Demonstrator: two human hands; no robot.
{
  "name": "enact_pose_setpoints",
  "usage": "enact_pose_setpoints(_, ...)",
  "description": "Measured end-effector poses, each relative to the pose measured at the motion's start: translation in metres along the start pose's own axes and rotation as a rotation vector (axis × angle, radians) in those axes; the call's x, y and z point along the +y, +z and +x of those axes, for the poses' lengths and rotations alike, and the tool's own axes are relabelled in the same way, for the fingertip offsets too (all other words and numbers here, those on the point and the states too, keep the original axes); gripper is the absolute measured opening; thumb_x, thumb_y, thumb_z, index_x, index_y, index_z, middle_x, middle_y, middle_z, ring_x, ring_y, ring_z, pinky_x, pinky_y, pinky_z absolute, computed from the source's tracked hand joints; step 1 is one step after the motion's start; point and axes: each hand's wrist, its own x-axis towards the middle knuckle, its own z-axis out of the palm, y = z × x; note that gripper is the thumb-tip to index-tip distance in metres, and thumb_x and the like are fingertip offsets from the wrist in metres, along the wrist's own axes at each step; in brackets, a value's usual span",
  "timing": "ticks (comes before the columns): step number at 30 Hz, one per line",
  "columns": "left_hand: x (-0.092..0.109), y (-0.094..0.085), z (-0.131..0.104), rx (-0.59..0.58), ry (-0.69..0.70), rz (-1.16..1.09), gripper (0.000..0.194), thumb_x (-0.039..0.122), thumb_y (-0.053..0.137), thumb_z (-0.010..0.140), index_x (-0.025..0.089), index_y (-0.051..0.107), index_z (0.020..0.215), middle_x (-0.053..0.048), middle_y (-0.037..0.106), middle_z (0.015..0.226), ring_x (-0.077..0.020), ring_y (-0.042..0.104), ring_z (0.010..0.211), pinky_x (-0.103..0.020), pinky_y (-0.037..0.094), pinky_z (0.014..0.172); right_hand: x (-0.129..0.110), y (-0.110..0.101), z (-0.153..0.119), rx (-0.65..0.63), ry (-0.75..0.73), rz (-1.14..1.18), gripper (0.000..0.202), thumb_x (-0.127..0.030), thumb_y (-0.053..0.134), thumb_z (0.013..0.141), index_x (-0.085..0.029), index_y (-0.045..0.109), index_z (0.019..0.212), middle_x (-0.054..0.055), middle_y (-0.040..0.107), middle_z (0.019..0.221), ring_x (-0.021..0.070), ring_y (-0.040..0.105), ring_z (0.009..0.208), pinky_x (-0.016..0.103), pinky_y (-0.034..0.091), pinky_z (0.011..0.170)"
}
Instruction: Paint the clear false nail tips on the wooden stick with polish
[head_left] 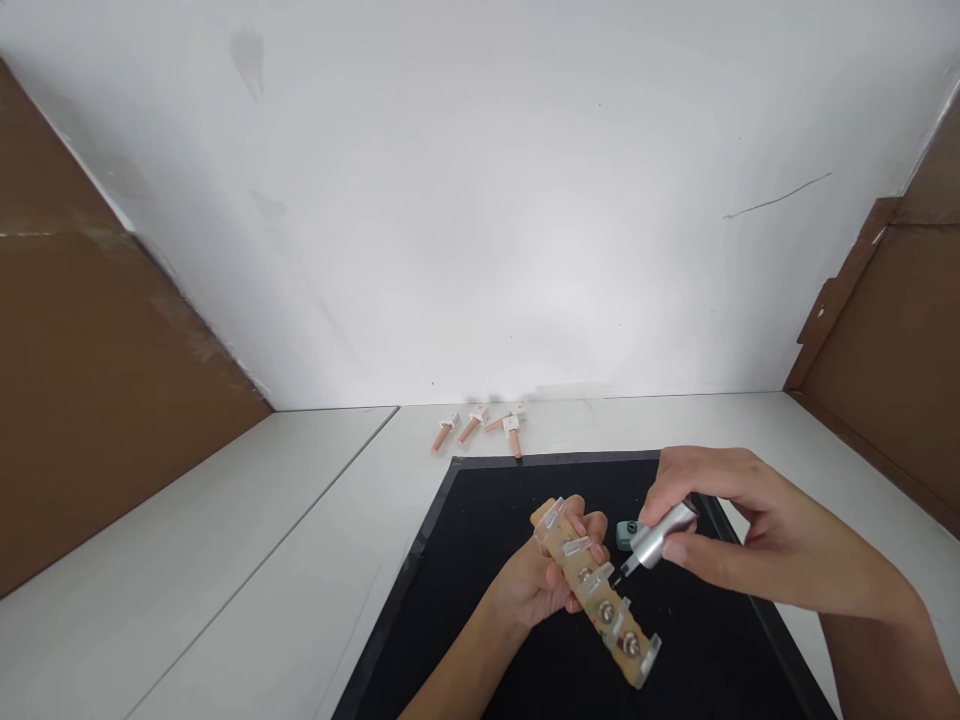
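Observation:
My left hand (551, 570) is wrapped round a tan strip (553, 530), which slants down to the right above the black mat. Several clear plastic tips (576, 546), shaped like false nails, stick out from it, and shiny metal rounds (631, 645) sit between some of them. Pinched in my right hand (720, 530) is a brush with a silver handle (664, 533), much like a nail polish brush. Its dark end points down-left, close to the tips near the strip's middle; whether it touches cannot be made out. Behind the handle, a small teal bottle (625, 534) rests on the mat, partly hidden.
A black mat (465, 520) with taped edges lies on the white table (300, 540). Past its far edge lie several small pinkish sticks with white heads (512, 432). A white wall (480, 230) rises behind, with brown panels (97, 300) at both sides.

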Motion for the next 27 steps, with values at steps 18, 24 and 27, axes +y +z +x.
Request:
enact_pose_setpoints(18, 0.0004, 0.0036, 0.0059, 0.009, 0.042, -0.043, 0.030, 0.028, 0.075, 0.062, 0.021, 0.054, 0.082, 0.003, 0.052, 0.075, -0.0032, 0.050, 0.053, -0.008, 0.037, 0.035, -0.0034, -0.0040, 0.0031, -0.215, 0.053, 0.002, 0.023, -0.002, 0.055, 0.075, -0.020, 0.068, 0.081, -0.001, 0.059, 0.072, 0.0098, 0.052, 0.059, 0.020, 0.042, 0.053)
enact_pose_setpoints(24, -0.0005, 0.0025, 0.0058, -0.004, 0.042, -0.050, 0.033, 0.027, 0.075, 0.061, 0.021, 0.052, 0.082, 0.003, 0.051, 0.075, -0.0039, 0.052, 0.055, -0.007, 0.038, 0.037, -0.0016, -0.0017, 0.0039, -0.190, 0.058, 0.007, 0.017, -0.007, 0.056, 0.077, -0.019, 0.066, 0.081, -0.002, 0.055, 0.067, 0.0090, 0.047, 0.055, 0.019, 0.040, 0.051)
enact_pose_setpoints(27, -0.0008, 0.0023, 0.0057, -0.018, 0.045, -0.052, 0.032, 0.027, 0.075, 0.062, 0.021, 0.051, 0.083, 0.003, 0.052, 0.076, -0.0036, 0.052, 0.056, -0.007, 0.038, 0.037, -0.0010, -0.0010, 0.0046, -0.189, 0.065, 0.033, 0.013, -0.008, 0.058, 0.079, -0.018, 0.066, 0.081, -0.002, 0.055, 0.067, 0.0083, 0.047, 0.056, 0.018, 0.039, 0.051)
